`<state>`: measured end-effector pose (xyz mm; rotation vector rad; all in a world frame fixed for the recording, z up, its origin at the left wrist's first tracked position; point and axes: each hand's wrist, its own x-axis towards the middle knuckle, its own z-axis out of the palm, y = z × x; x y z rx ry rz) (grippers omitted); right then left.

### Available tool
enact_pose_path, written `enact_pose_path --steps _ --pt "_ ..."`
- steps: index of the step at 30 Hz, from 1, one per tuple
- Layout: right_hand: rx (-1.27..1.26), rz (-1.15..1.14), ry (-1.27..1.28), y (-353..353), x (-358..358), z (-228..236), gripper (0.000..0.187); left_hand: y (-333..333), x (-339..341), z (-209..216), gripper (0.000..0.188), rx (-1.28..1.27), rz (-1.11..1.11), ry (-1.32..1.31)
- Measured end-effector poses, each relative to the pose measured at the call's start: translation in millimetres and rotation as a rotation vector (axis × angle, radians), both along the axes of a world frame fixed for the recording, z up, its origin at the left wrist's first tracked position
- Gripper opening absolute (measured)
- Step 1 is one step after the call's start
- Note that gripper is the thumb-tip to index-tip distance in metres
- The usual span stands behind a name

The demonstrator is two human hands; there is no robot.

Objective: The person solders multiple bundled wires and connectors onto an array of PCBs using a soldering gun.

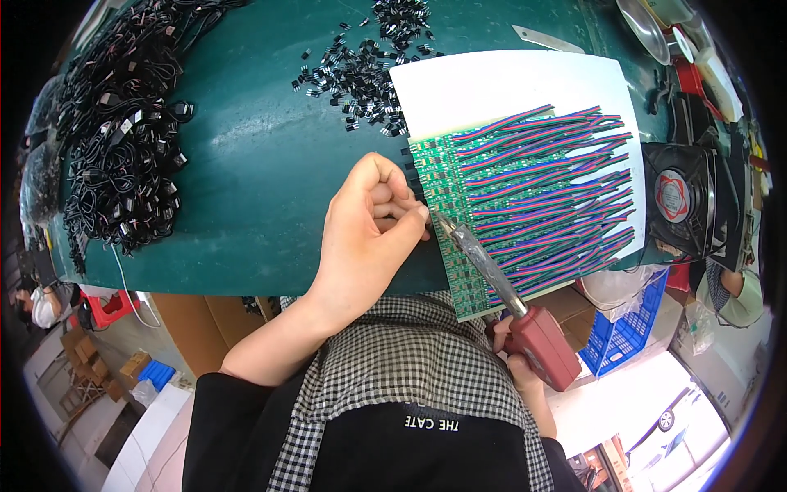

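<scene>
My left hand (365, 234) is closed in a pinch at the left edge of a green circuit board panel (469, 283). Whatever its fingertips hold there is too small and too covered to name. Rows of red, blue, green and black wires (533, 193) run rightward from the panel. My right hand (520, 371), partly hidden, grips a soldering iron (543, 344) by its dark red handle. The iron's tip touches or hovers just over the panel beside my left fingertips; I cannot tell which. Small black parts (412, 168) line the panel's left edge.
A white sheet (500, 82) lies under the panel on the green table (262, 164). Loose black connectors (361, 78) are heaped beyond it, and bundled black cables (123, 172) at left. A fan (676, 197) stands at right; a blade (545, 38) lies at the back.
</scene>
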<state>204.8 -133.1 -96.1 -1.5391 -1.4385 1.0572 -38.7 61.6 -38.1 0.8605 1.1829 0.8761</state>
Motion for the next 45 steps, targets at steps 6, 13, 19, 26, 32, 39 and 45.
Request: enact_pose_path --steps 6,13,19,26,32,39,45 --pt "-0.12 0.015 0.053 37 -23 42 0.057 -1 -3 -1 0.021 0.008 -0.02 0.024" --pt "-0.141 -0.181 0.286 40 -30 48 0.068 8 -14 2 0.022 0.111 -0.098 0.236" --pt "-0.179 -0.234 0.38 40 -34 48 0.075 49 -42 -9 0.018 0.425 -0.04 0.873" --pt "-0.148 -0.215 0.431 39 -30 45 0.069 57 -47 -13 0.009 0.626 -0.102 0.959" --pt "-0.126 -0.17 0.417 30 -27 39 0.072 26 -41 1 0.007 0.083 -0.032 0.038" --pt "-0.156 -0.154 0.421 26 -24 38 0.074 -11 -19 3 0.011 -0.187 -0.07 -0.172" --pt "-0.158 -0.266 0.469 39 -35 49 0.068 -15 -9 2 0.01 -0.118 -0.047 -0.113"
